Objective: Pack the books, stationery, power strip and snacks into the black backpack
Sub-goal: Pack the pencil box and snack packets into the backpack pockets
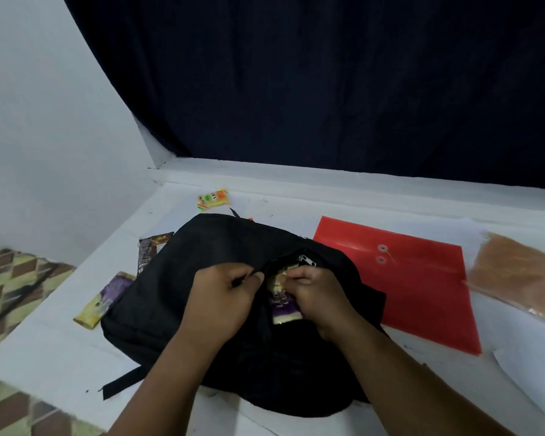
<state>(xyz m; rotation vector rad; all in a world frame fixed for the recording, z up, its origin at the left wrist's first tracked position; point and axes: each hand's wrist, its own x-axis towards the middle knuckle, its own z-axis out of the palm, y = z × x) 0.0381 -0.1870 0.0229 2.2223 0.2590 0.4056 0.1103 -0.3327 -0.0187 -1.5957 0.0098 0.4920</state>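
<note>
backpack (221,278) mid-table | right hand (312,297) grips snack bar (282,305) | left hand (224,294) pinches pocket edge

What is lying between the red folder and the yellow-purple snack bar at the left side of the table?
In the head view, the black backpack lies between the red folder and the snack bar, with both hands on its open pocket.
</note>
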